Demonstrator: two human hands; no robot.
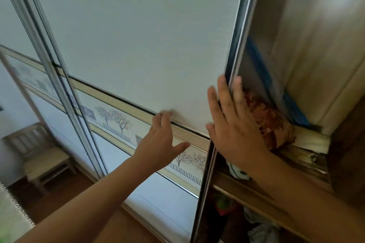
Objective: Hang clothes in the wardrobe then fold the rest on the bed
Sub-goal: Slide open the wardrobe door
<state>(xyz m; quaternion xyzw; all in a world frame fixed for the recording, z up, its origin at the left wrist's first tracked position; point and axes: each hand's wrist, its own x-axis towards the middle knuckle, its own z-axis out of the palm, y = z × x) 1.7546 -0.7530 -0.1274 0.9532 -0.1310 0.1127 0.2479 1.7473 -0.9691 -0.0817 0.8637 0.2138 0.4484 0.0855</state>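
Wardrobe [316, 45] sliding door [138, 35]: a stiff, probably heavy panel with a smooth face. Left hand [160, 140] presses flat on that face, grasping nothing. Right hand [235, 124], fingers straight, straddles the metal edge [237, 45], judged the surest purchase. Patterned fabric [274, 124] lies on the shelf [308, 140] behind.

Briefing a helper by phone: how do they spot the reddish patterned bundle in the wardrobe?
Find the white sliding door; the right hand lies over its open edge. Behind that hand, on the wooden shelf, sits the bundle, the only red-orange patterned cloth; fabric lower down is pale.
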